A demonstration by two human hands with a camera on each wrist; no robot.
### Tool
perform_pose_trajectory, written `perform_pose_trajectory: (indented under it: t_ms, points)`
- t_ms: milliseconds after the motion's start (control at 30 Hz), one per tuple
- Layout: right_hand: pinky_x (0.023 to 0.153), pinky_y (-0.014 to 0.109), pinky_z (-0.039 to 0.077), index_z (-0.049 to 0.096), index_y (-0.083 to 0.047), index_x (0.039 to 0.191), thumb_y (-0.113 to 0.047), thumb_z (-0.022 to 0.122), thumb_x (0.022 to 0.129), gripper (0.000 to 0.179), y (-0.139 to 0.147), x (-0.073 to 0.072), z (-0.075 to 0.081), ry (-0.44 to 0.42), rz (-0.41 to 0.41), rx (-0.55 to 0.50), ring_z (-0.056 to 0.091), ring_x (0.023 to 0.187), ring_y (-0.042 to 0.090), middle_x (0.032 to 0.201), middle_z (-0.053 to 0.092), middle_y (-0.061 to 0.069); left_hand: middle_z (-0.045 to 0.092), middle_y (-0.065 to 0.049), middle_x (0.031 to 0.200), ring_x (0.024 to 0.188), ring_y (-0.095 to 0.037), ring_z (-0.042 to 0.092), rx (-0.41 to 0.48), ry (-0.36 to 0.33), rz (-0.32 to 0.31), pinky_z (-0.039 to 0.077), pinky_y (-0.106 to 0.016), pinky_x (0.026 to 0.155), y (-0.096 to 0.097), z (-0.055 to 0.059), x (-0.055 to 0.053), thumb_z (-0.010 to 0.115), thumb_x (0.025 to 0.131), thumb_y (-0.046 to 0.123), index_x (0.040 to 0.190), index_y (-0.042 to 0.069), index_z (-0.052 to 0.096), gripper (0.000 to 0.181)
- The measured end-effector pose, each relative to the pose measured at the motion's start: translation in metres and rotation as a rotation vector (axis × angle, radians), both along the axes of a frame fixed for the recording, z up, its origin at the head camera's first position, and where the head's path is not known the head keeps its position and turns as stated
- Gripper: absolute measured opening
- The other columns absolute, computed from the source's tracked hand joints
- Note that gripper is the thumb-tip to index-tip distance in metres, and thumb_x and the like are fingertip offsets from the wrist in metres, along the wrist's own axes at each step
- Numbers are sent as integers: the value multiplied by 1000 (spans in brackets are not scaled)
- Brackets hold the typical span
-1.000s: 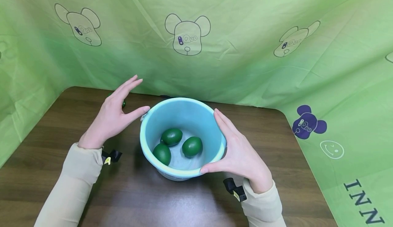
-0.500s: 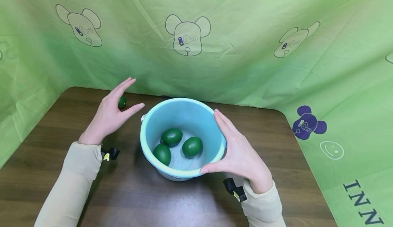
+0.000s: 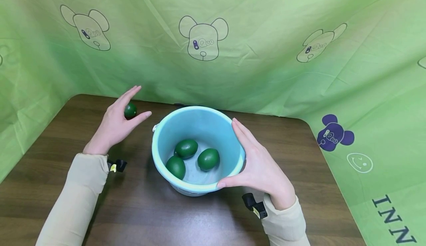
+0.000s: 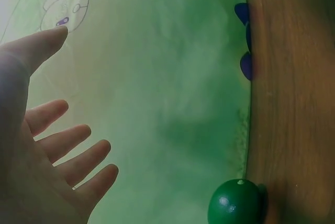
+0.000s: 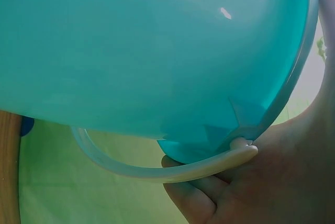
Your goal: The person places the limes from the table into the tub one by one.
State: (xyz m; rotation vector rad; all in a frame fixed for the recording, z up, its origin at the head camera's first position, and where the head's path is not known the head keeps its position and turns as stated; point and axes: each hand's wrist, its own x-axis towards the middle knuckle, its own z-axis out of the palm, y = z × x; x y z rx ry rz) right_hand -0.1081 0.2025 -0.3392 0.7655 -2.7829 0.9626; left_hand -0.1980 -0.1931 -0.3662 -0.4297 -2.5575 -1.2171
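A light blue bucket (image 3: 196, 188) stands upright on the table, with three dark green limes (image 3: 208, 159) lying at its bottom. My right hand (image 3: 257, 164) holds the bucket's right side, thumb along the near rim and fingers around the far side. In the right wrist view the fingers reach past the white handle (image 5: 172, 174). My left hand (image 3: 114, 122) is in the air left of the bucket, fingers extended and thumb spread, holding nothing. Beyond it another lime (image 3: 130, 110) sits near the table's back edge, partly covered by that hand in the head view.
The brown wooden table (image 3: 146, 216) has rounded back corners. A green cloth (image 3: 253, 76) printed with bear heads hangs behind and along both sides of it.
My left hand has drawn away from the bucket's left rim, moving left, which uncovers more of the lime behind it. The bucket and my right hand stay put.
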Motion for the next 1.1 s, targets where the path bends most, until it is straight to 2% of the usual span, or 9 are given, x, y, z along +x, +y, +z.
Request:
perform_pose_trajectory:
  t_ms: [233,433,567,800,1100]
  points:
    - [109,51,39,14,-28,165,-71,91,52,143,0,0,0,-2,1,1,28,147,18,167,13,-13,28,4,164,150,-27,24,-2,-16,12,25,-65,114,-4,-4,-3,72,94,46,161,31,33,79]
    - [109,50,39,15,-27,165,-71,91,52,143,0,-1,-1,3,1,3,29,147,18,167,13,-13,29,-1,164,150,-29,25,-9,-36,26,25,-66,113,-7,-8,-4,71,94,48,161,30,33,79]
    - [110,50,39,15,-28,165,-71,91,52,143,0,-1,-1,5,3,6,28,147,18,167,14,-12,29,0,165,150,-31,25,-9,-58,35,26,-68,112,-9,-11,-5,70,94,50,161,30,32,79]
    - [109,50,39,12,-32,164,-71,91,52,142,1,-1,-1,-3,-1,2,30,147,18,167,14,-12,30,-1,164,146,-38,31,-13,-77,55,33,-70,107,-14,-16,-8,70,94,51,161,30,32,80]
    - [109,50,40,14,-29,165,-69,92,52,143,0,-1,-1,0,0,-2,30,146,19,167,13,-13,31,-7,163,142,-43,34,-34,-98,69,35,-71,104,-20,-20,-11,67,95,52,162,28,30,80]
